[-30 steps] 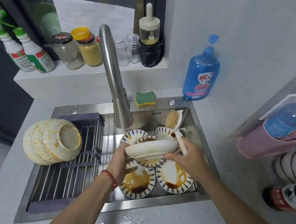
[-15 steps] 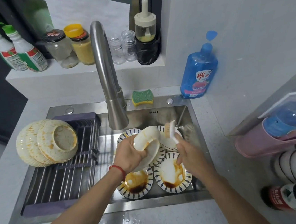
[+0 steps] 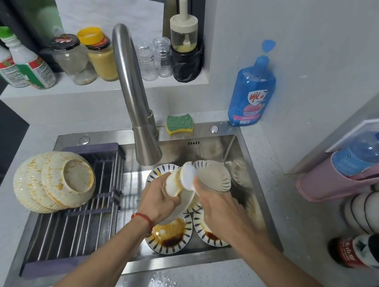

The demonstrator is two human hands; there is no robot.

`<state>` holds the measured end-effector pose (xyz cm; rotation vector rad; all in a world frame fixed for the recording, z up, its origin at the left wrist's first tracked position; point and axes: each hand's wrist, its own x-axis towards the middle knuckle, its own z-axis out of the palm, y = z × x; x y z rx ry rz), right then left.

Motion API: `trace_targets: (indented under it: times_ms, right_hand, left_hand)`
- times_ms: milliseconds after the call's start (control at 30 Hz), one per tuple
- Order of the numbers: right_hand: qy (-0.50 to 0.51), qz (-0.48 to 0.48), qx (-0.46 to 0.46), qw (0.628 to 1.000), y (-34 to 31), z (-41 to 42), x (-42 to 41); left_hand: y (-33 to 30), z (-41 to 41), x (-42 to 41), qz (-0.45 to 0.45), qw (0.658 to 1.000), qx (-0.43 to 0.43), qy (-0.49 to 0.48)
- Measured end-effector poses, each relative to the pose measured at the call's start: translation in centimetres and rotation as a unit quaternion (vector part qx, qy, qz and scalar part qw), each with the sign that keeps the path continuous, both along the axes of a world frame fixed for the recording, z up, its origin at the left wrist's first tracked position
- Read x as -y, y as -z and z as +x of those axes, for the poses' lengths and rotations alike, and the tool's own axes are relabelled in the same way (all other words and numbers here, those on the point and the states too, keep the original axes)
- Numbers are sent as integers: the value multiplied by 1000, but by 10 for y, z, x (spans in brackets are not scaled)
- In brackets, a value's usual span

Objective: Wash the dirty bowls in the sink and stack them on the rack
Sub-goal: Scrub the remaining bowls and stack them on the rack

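Steel sink (image 3: pixel 252 183), sauce-stained bowls (image 3: pixel 170 237) inside, left hand (image 3: pixel 160 200) gripping bowl (image 3: pixel 183 190)

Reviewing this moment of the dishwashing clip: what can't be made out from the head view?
- Brush: motion-blurred and mostly behind the right hand, so its bristles' contact with the held bowl is unclear.
- Held bowl's inside: turned away, behind the left hand.
- Number of bowls in the sink: hands and arms cover several.
- Dark bottle: cut off by the right edge.
- Faucet flow: none discernible.
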<state>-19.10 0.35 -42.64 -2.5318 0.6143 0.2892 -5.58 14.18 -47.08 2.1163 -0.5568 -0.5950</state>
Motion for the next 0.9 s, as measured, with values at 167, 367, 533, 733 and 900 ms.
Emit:
trace_targets:
  times_ms: [167, 367, 533, 733, 900]
  right_hand:
    - [44, 40, 4, 998, 1, 3, 5]
    - [74, 62, 4, 995, 7, 5, 16]
    - [69, 74, 2, 995, 8, 6, 15]
    - [96, 112, -10, 989, 13, 7, 17]
    - [98, 129, -1, 987, 15, 9, 14]
  left_hand:
    - [-2, 3, -6, -17, 1000, -14, 9]
    - [3, 12, -17, -71, 992, -105, -4]
    - [5, 14, -25, -108, 973, -196, -58]
    - [-1, 17, -32, -151, 952, -248, -94]
    - [0, 25, -39, -182, 930, -290, -133]
